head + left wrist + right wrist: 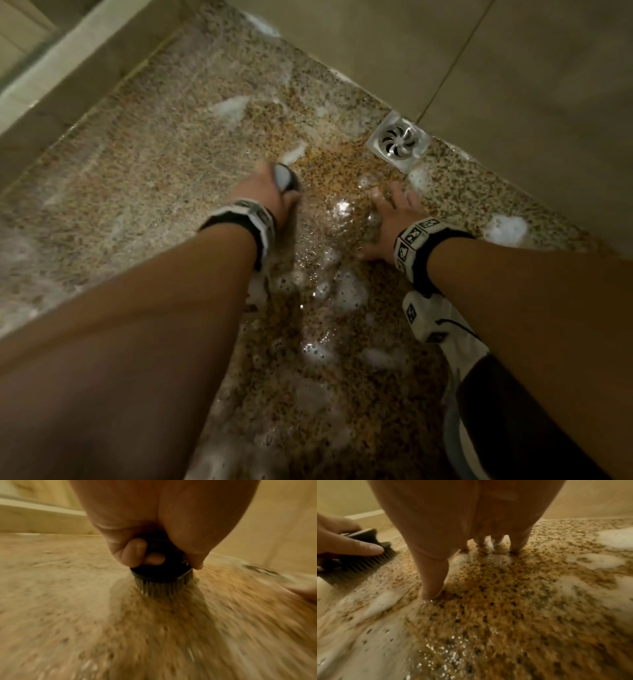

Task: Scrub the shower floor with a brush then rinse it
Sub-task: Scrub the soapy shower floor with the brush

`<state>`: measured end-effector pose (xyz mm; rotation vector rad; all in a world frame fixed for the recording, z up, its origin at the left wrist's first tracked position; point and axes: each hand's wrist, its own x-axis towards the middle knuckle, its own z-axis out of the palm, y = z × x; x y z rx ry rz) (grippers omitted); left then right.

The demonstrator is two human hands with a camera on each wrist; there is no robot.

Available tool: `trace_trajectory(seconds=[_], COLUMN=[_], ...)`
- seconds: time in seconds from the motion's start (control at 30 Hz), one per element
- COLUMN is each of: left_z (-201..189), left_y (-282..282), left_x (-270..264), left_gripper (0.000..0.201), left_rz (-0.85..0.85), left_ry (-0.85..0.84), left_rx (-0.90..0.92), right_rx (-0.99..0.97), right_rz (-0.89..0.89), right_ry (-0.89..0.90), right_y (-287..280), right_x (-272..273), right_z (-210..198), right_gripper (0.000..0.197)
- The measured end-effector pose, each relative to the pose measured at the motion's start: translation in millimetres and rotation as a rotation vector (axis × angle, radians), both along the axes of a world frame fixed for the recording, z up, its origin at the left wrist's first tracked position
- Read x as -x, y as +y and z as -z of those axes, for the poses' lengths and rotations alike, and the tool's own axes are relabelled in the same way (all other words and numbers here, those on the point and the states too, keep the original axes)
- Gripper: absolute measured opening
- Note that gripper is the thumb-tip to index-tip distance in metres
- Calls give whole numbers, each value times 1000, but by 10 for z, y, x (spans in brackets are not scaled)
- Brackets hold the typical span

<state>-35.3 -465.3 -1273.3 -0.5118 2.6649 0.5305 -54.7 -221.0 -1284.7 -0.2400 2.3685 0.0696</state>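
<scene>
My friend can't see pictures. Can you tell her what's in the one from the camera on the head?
A person's left hand grips a dark scrub brush on a wet, speckled shower floor, while the right hand presses flat beside it with fingers spread. White foam patches dot the floor, and a square metal drain sits by the wall.

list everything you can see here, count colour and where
brush: one, dark body and bristles, bristles on the floor, left of the drain
shower floor: one, speckled brown granite, wet
foam patches: several, white, scattered over the floor
drain: one, square silver grate, at the wall's foot
wall tiles: beige, right of the floor
curb: one, beige, along the floor's far left edge
wristbands: two, black and white, one per wrist
left hand: grips the brush
right hand: fingers spread, fingertips on the wet floor
</scene>
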Motion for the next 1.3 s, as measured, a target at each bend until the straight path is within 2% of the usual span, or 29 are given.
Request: trace_trajectory(seconds=[0.1, 0.23, 0.33, 0.4, 0.5, 0.63, 0.7, 0.87, 0.97, 1.07, 1.13, 1.3], left_z=[-9, 47, 28, -5, -36, -23, -20, -44, -65, -107, -168, -475], left_y=[-276, -668, -808, -807, -763, -729, -755, -802, -793, -752, -673, -220], left_x=[54, -171, -442, -587, -624, -545, -519, -439, -406, -349, -355, -617], left_gripper=[74, 94, 99, 96, 91, 79, 75, 66, 70, 64, 58, 60], left_rz=[-276, -542, -691, -749, -779, -792, -804, -847, -882, -926, -967, -998], left_ry=[-20, -95, -117, -120, -124, -90, -86, -100, -124, -141, -137, -180], left_rx=[-9, -26, -12, -14, -38, -122, -131, -108, -92, -81, -99, -201], right_rx=[-40, -47, -57, -70, -51, -29, -50, -192, -232, -322, -312, -247], right_rz=[-7, 2, -6, -76, -246, -340, -375, -468, -434, -479, -434, -355], right_ry=[-33, -36, -13, 51, 141, 119, 100, 61, -59, -23, -50, -101], right_y=[-17, -48, -75, -111, -224, -613, -861, -1317, -1461, -1469, -1484, -1517], right_x=[8, 4, 15, 36, 101, 402, 610, 1099, 1307, 1377, 1404, 1453], right_z=[-1, -19, -50, -70, -119, -181, -201, -475, -515, -388, -303, -252], right_gripper=[132, 131, 131, 134, 135, 140, 143, 138, 132, 148, 151, 154])
